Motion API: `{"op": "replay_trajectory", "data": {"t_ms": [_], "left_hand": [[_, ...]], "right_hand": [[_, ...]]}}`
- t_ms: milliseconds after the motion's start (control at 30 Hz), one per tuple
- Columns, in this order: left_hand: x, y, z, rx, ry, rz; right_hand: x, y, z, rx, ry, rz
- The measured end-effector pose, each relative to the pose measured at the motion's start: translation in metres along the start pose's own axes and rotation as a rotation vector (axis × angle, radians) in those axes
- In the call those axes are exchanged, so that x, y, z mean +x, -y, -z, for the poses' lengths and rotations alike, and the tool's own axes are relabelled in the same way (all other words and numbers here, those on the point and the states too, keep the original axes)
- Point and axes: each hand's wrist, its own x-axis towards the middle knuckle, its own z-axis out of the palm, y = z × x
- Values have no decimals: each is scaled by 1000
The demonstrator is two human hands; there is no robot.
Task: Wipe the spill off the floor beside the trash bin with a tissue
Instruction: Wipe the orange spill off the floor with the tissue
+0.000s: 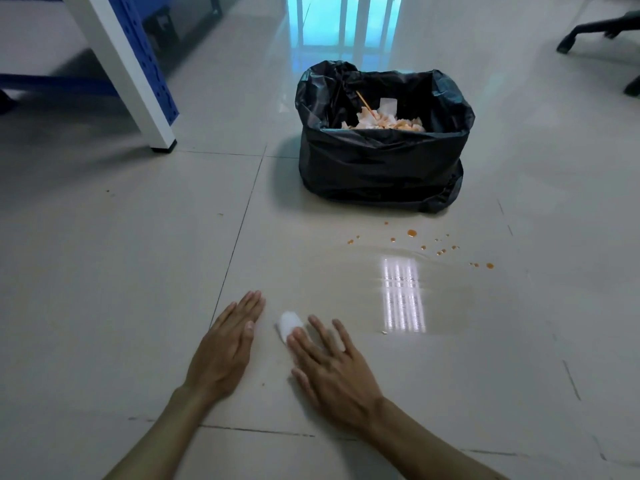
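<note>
Both forearms come in from the bottom edge, and between them lies the tissue (pixel 289 324), a small white wad on the floor (pixel 104 271), pressed under the index fingertip of the right hand (pixel 332 370). That hand is spread wide and flat, fingers apart, and only this one finger touches the tissue, so it pins it rather than grips it. The left hand (pixel 225 351) lies just beside, also open and flat on the tile, holding nothing. The wad is a little longer than wide, and its long axis runs from near-right to far-left, with the free end pointing away from the person. Further out, a thin wet film (pixel 415 282) shines on the tile, and beyond it many orange drops (pixel 412 233) remain in front of the trash bin (pixel 381 161), which has a black bag with used tissues inside. The tissue is well apart from these drops. I judge that most of the visible spill is not yet wiped: the film and the drops are left.
</note>
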Motion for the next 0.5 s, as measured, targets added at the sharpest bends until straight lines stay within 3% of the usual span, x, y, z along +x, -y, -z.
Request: {"op": "replay_trajectory", "data": {"t_ms": [233, 400, 500], "left_hand": [[-1, -5, 1, 14, 2, -3], [-4, -9, 1, 62, 46, 2], [-3, -11, 2, 39, 63, 9]], "right_hand": [[-72, -99, 27, -91, 37, -417], [-91, -79, 22, -75, 56, -540], [-78, -44, 15, 4, 56, -453]]}}
